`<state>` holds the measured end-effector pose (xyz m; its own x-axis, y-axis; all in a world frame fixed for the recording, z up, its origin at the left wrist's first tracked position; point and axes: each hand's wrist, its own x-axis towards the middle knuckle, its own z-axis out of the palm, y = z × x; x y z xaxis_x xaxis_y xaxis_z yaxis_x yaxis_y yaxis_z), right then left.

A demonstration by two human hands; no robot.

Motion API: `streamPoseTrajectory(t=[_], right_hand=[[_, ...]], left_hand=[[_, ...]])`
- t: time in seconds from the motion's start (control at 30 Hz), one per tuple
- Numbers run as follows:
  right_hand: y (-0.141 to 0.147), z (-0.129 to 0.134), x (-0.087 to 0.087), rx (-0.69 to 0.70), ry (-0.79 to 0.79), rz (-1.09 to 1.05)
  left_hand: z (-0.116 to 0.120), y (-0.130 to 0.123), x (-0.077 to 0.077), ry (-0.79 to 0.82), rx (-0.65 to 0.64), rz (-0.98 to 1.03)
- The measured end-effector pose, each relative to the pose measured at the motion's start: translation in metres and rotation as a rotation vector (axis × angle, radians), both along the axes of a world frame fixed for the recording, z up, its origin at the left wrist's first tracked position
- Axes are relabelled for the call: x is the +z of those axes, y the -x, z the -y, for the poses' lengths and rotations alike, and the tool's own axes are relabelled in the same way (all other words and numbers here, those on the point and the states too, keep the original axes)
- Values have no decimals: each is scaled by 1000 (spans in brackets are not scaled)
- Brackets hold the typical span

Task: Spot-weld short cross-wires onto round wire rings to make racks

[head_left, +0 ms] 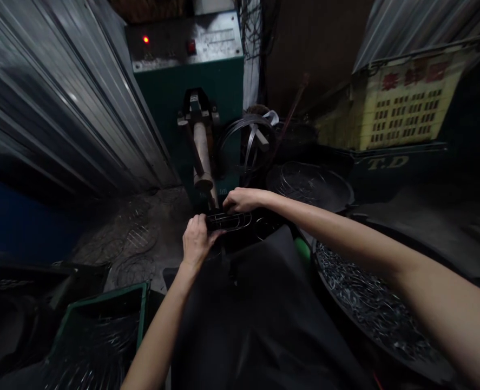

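Observation:
A small wire frame (242,223) with rounded ends lies level just below the electrode of a green spot-welding machine (158,86). My left hand (195,238) grips its left end, fingers over the top and thumb along the near side. At the far edge of the frame, my right hand (242,200) has its fingers curled down and pinched together. What those fingertips hold is hidden and too dark to make out. The machine's pale upper arm (201,149) reaches down toward the frame between my hands.
A round tub (369,303) full of small bent metal pieces stands under my right forearm. A green crate (146,309) with wires sits at lower left. Behind are a shallow round pan (313,187), a wire coil (248,127) and a yellow crate (410,103). A dark apron (256,314) covers my lap.

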<state>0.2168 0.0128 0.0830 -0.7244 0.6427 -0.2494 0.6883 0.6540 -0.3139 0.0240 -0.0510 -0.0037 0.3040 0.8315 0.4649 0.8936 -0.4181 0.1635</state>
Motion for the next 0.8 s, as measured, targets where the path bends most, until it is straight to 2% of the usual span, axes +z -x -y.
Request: streamPoseTrajectory(t=[0.17,0.33,0.5,0.67,0.8], right_hand=[[-4,32,-17,12,-23,-7],[-4,61,-49,-38,-21,42],[0,73,-68,-34,-2,72],[4,71,-74,-15,13,82],[7,68,-75,-20,54,101]], left_hand=[[33,4,4,73,-32,-85],[62,2,-12,256,-53,-55],[67,3,-25,400,-61,-40],[68,5,-29,399,-56,-92],[79,-5,-27,293,10,-168]])
